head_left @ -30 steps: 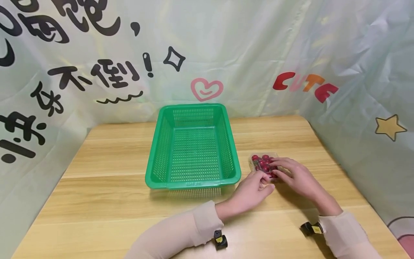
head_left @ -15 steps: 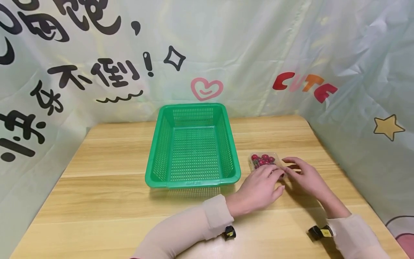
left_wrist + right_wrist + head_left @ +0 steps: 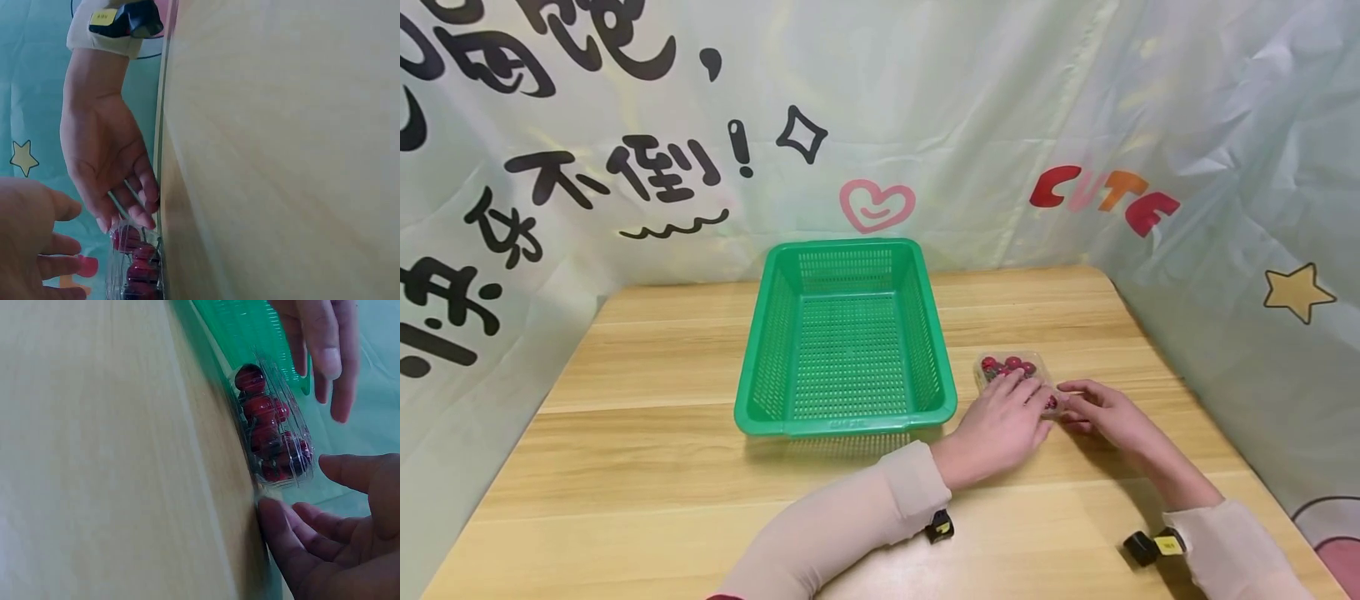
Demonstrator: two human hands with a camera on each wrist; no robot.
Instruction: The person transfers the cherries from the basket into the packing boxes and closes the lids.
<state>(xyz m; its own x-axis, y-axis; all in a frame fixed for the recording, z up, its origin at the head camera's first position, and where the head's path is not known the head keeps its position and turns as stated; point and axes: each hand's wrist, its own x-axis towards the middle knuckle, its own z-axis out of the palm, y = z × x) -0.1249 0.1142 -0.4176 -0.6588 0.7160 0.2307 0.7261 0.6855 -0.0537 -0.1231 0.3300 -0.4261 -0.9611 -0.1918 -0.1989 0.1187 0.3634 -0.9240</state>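
Dark red cherries (image 3: 265,437) with stems lie in a clear plastic box (image 3: 299,419) on the table's right half. My left hand (image 3: 1000,429) hovers over the near left part of the box in the head view, fingers extended, hiding much of the fruit. In the right wrist view its fingers (image 3: 322,350) hang above the box with nothing between them. My right hand (image 3: 1112,417) is at the box's right end, fingers loosely bent and fingertips right at the rim. From the left wrist view, the right palm (image 3: 106,140) faces the camera, holding nothing.
A green perforated plastic basket (image 3: 942,350) stands left of the box, close to the back edge of the wooden table (image 3: 647,467). Printed fabric walls (image 3: 970,108) enclose the table behind and at both sides.
My right hand has drawn back from over the cherries to the box's right end. My left hand has moved right and forward over the box, its fingers straightening.
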